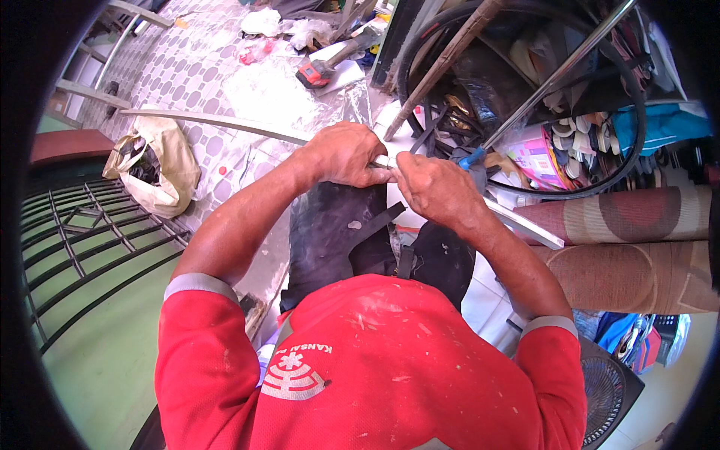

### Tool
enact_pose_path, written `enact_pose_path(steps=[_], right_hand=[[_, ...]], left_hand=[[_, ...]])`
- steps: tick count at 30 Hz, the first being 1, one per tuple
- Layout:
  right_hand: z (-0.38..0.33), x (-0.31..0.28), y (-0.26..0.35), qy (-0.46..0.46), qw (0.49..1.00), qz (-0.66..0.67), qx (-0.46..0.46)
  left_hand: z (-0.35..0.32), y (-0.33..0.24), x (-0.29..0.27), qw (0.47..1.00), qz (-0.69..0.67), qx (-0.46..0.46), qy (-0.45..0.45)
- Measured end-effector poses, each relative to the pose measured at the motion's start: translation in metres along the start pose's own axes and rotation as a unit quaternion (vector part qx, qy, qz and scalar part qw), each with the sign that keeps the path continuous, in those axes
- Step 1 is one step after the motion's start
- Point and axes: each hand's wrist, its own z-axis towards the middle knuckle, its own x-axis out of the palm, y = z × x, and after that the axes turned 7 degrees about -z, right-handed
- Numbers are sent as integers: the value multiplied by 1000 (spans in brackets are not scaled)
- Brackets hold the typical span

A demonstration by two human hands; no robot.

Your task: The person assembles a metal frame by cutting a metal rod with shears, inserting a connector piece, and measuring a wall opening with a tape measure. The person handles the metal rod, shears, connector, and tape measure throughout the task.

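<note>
A long, thin, pale strip (217,119) runs across in front of my body, its far end reaching left over the floor. My left hand (343,154) is closed round it near the middle. Close beside it, my right hand (439,187) is closed too, its fingertips pinching at the strip just right of the left hand. Past my right wrist the strip comes out again and slants down to the right. Between the hands a short whitish piece shows, but my fingers cover most of it. Dark trousers (330,232) lie below the hands.
On the tiled floor ahead is a red and black power tool (316,73). A beige bag (161,169) stands left, by a black metal grille (82,225). At right are a black tyre (637,127), poles, shoes and rolled mats (615,277). A fan (604,394) stands lower right.
</note>
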Motion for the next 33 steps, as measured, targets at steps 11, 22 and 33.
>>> enact_pose_path(steps=[11,22,33], right_hand=[[1,-1,6,7,1000,-25,9],[6,7,-16,-33,996,0,-85],[12,7,-28,-13,994,27,-101]], left_hand=[[1,2,-1,1000,-2,-6,13],[3,7,0,1000,-4,-3,27],[3,8,2,1000,-6,4,16]])
